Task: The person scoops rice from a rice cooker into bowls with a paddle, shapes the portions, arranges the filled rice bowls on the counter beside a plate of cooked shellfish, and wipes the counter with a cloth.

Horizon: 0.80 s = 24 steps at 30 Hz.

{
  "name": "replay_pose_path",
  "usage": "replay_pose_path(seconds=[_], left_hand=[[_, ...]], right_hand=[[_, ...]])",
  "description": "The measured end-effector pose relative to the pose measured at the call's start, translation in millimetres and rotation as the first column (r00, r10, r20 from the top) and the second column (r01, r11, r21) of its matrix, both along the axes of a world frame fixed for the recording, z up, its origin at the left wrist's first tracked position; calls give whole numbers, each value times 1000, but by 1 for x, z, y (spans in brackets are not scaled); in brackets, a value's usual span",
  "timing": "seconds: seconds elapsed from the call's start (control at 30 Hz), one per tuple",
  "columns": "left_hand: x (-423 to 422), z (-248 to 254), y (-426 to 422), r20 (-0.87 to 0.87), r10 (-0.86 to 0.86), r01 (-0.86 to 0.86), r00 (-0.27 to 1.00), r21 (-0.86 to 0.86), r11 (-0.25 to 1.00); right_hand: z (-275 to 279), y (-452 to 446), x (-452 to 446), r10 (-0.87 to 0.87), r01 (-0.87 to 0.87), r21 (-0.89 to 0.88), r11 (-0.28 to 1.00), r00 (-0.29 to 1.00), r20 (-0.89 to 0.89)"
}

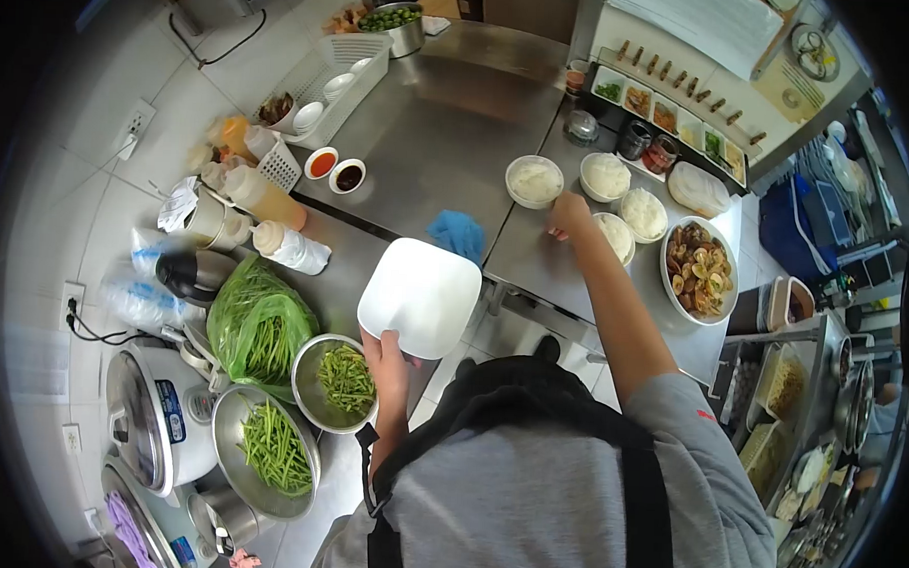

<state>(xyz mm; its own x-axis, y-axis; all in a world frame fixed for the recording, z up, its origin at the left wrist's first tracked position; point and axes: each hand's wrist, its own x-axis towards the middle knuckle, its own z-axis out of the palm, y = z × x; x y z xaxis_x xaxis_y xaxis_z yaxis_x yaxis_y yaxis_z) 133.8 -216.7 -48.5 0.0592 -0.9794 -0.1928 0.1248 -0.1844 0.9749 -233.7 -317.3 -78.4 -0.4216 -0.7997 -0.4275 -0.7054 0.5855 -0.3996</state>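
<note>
A white square plate (420, 295) is in my left hand (386, 360), with the thumb on its near edge; the plate's face looks bare. Out to the right, my right hand (570, 218) is over the steel counter among several bowls of white rice. Its fingers are curled closed, and whatever they hold, if anything, is hidden. Nearest to it are one rice bowl (534, 181) on its left and another rice bowl (614, 236) just below it. A large white bowl of clams (699, 271) stands further right. Beyond the plate lies a crumpled blue cloth (458, 233).
Cut green vegetables fill a metal bowl (334, 383) and a colander (267, 448) at left, beside a green plastic bag (258, 322). Two small sauce bowls (335, 170), squeeze bottles (267, 197) and a white basket (330, 109) line the back left. A condiment tray (671, 116) stands at back right.
</note>
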Motion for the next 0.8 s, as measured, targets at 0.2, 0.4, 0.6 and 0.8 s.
replay_pose_path(seconds=[0.2, 0.4, 0.6, 0.8], left_hand=[[-9, -10, -19, -53, -157, 156, 986, -29, 987], [-44, -11, -34, -42, -329, 331, 943, 45, 943], [-89, -15, -35, -92, -517, 522, 851, 34, 852], [-128, -17, -12, -30, -437, 434, 899, -82, 897]], right_hand=[[70, 73, -31, 9, 203, -255, 945, 766, 643], [143, 177, -27, 140, 708, -332, 623, 317, 938], [214, 257, -20, 215, 802, -483, 351, 433, 876], [251, 269, -39, 407, 798, -451, 399, 287, 867]])
